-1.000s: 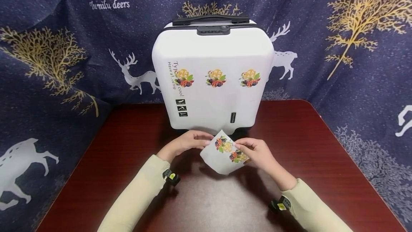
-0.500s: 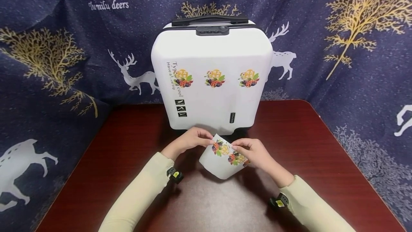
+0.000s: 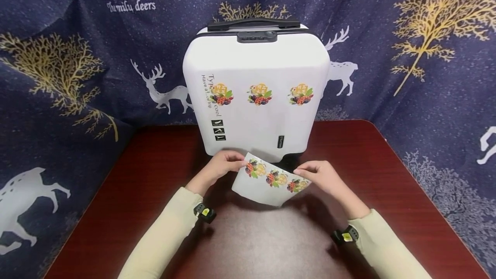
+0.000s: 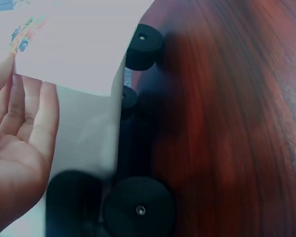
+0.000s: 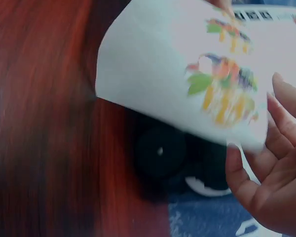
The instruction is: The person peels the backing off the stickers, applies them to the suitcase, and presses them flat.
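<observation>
Head: the white, fruit-printed paper sheet point(image 3: 263, 195) swings left since earlier, at six o'clock of the white hard-shell suitcase point(image 3: 252, 119). Left wrist: the left hand point(image 4: 19, 138), nine o'clock, pinches it. Right wrist: the right hand point(image 5: 281, 177), four o'clock, grip unclear.

The sheet point(image 3: 261, 191) partly hides the suitcase point(image 3: 252, 124).

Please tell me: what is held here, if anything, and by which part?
A fruit sticker sheet: the left hand pinches it near its far left corner. Whether the right hand, by the right end, also grips it cannot be told.
</observation>
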`<state>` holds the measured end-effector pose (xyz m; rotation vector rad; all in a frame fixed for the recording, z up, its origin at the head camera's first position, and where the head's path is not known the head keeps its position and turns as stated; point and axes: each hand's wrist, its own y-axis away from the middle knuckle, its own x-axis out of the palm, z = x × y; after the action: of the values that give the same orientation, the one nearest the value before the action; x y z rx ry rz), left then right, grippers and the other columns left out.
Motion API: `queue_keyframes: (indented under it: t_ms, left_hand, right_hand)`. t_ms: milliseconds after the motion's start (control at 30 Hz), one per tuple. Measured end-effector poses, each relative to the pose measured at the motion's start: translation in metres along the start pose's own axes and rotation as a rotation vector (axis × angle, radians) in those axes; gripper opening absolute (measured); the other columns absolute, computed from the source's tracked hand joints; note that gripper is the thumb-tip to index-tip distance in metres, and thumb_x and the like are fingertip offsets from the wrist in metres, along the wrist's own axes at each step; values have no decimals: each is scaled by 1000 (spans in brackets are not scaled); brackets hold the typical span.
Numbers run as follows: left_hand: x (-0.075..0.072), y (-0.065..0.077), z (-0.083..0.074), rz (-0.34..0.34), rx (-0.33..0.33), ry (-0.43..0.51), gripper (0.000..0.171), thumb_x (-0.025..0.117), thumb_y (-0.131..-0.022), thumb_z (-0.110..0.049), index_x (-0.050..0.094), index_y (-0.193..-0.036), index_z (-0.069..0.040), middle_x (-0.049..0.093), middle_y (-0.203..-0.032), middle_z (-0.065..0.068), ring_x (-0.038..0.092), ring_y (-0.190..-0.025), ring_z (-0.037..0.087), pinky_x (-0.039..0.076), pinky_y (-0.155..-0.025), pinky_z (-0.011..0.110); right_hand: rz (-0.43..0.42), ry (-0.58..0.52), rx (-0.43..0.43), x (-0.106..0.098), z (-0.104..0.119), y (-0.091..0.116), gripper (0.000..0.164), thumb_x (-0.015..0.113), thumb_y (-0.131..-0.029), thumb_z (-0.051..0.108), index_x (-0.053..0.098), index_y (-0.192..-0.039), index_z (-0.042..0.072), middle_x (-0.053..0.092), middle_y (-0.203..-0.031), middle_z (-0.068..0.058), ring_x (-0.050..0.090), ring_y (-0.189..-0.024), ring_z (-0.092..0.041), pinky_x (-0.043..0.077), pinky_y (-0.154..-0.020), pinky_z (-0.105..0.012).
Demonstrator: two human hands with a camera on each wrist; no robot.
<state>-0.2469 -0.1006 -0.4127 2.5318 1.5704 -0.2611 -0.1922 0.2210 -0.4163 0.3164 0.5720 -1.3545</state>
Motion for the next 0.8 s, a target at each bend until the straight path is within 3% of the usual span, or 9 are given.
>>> queue_keyframes:
  t_ms: [67,167,333,600,800]
  left_hand:
    - [-3,1,3,-24,3,45,30,67,-94,-3,64,-113,20,72,-84,-11,67,-75,2,58,-75,22]
    - [-6,4,6,-55,1,121,25,65,-95,-1,65,-110,19,71,-80,-15,67,-75,1,58,-74,21]
    - [-7,7,12,-123,-29,202,11,65,-95,0,73,-102,3,70,-78,-16,67,-75,1,57,-74,19]
    - [-1,11,21,-185,-76,278,10,65,-95,1,73,-101,2,72,-79,-12,68,-74,3,58,-72,20]
    - [-4,16,27,-121,-152,296,7,63,-95,-1,68,-100,1,71,-79,-8,68,-73,5,59,-72,21]
  right_hand:
    - [-13,-25,14,-6,-5,1,21,73,-94,18,78,-102,-2,78,-94,-14,62,-79,4,53,-73,-20]
    - [-16,-96,40,-12,-10,2,26,72,-95,16,75,-106,-7,78,-90,-3,64,-79,4,57,-75,-24]
    - [11,-225,64,-17,-13,4,33,69,-96,11,67,-114,-16,72,-82,19,68,-77,0,61,-78,-29]
    - [77,-308,93,-13,-16,5,36,70,-94,6,63,-116,-20,73,-82,17,70,-78,-1,61,-79,-30]
    - [110,-371,162,-8,-19,-2,39,70,-94,7,61,-119,-21,74,-86,10,72,-80,-5,63,-84,-36]
